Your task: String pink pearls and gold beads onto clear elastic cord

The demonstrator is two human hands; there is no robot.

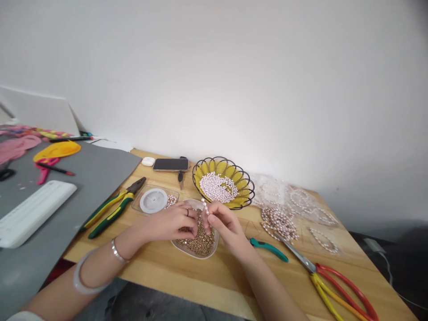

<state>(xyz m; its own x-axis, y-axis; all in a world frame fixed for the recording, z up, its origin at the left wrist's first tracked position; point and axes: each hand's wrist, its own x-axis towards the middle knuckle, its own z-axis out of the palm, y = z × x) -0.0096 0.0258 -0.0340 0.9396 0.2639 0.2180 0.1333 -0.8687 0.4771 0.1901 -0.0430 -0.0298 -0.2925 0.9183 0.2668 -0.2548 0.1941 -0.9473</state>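
Observation:
My right hand (224, 223) pinches a short strand of pearly beads (204, 205) between thumb and finger, and the strand's end sticks up above them. Below it stands a white bowl (214, 249) full of small gold beads (197, 245). My left hand (177, 222) reaches over the bowl's left side, its fingers curled together down at the gold beads. Whatever is between those fingertips is hidden. Just behind the hands, a yellow basket with a black wire rim (249, 185) holds loose pale pink beads (217, 186).
Left of the bowl lie a clear box with a white spool (153, 200) and yellow-green pliers (115, 207). A phone (170, 165) rests behind. On the right are bead strands (279, 223), bagged bracelets (299, 200), teal-handled pliers (270, 249) and large scissors (344, 285).

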